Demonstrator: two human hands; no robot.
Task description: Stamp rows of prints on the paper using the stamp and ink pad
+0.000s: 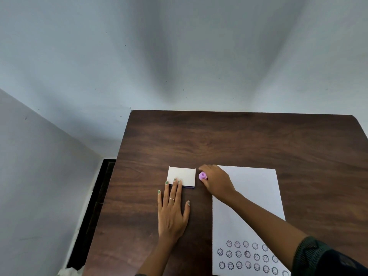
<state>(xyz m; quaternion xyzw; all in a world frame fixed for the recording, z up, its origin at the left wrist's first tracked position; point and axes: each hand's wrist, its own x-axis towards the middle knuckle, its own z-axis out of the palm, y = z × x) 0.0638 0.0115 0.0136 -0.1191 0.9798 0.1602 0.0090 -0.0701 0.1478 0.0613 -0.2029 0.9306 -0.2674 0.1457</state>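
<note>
Your stamp [202, 176] is a small pink plastic piece, likely light and rigid, lying on its side on the surface [239, 136] between the ink pad [181, 175] and the far left corner of the paper [253, 188]. It should weigh almost nothing, so the risk is not dropping it but rolling or tipping it; judge it as slick, and take it round the narrow waist behind the flared end, with the printing face turned down before you press.

Your right hand [216, 183] reaches across the paper's far left corner, wrist low, fingers curled over and around the stamp; it looks to be gripping it, though the fingertips on the far side are hidden.

The ink pad sits near the middle of the surface, just left of the stamp. Its white lid looks closed or nearly so, with a thin purple strip showing along its near edge. It is probably a stiff, shallow case that will slide if pushed from the side.

Your left hand [172, 208] lies flat, palm down, fingers straight and grasping nothing, with three fingertips resting on the pad's near edge to pin it.

The paper is thin and will shift easily. Three rows of prints [248, 254] sit toward its near edge; the far part is unstamped.
</note>
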